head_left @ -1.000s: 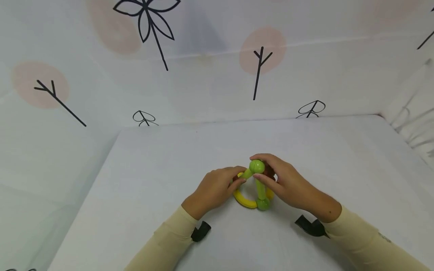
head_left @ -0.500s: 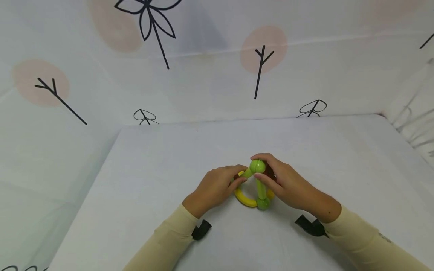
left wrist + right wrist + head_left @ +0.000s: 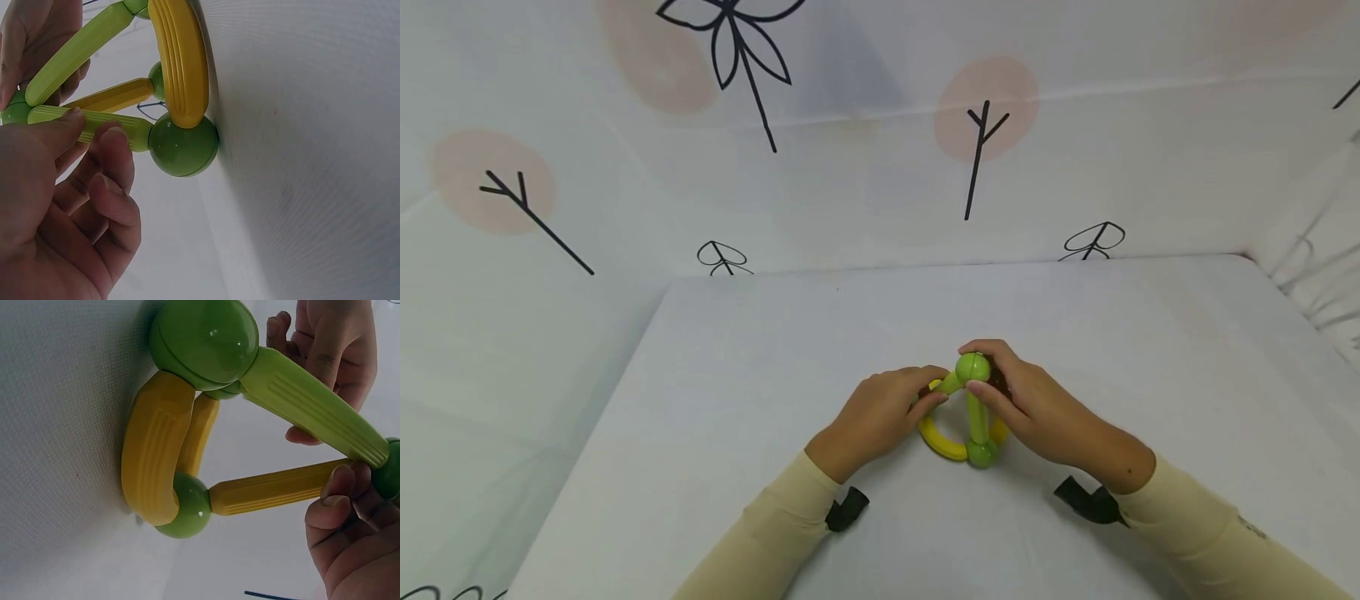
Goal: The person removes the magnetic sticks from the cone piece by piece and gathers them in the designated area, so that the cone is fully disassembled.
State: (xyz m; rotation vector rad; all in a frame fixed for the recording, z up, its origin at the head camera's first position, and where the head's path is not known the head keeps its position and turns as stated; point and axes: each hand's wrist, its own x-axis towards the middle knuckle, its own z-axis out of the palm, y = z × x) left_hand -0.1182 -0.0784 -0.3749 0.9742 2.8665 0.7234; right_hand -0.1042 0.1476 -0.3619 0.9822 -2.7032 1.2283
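Note:
A toy frame of rods and balls point(image 3: 967, 417) stands on the white table point(image 3: 745, 392). Its base is a ring of yellow curved pieces point(image 3: 942, 442) joined by green balls point(image 3: 981, 452). Green rods point(image 3: 976, 414) and a yellow rod point(image 3: 275, 487) rise to a top green ball point(image 3: 972, 365). My left hand point(image 3: 932, 388) pinches a slanted green rod point(image 3: 94, 120) near the top. My right hand point(image 3: 976, 368) grips the top ball between thumb and forefinger. In the right wrist view its fingertips point(image 3: 340, 509) lie on the yellow rod's upper end.
Cloth walls point(image 3: 850, 167) printed with trees and pink discs close the table in at the back and on both sides. Black straps point(image 3: 846, 508) sit at both wrists.

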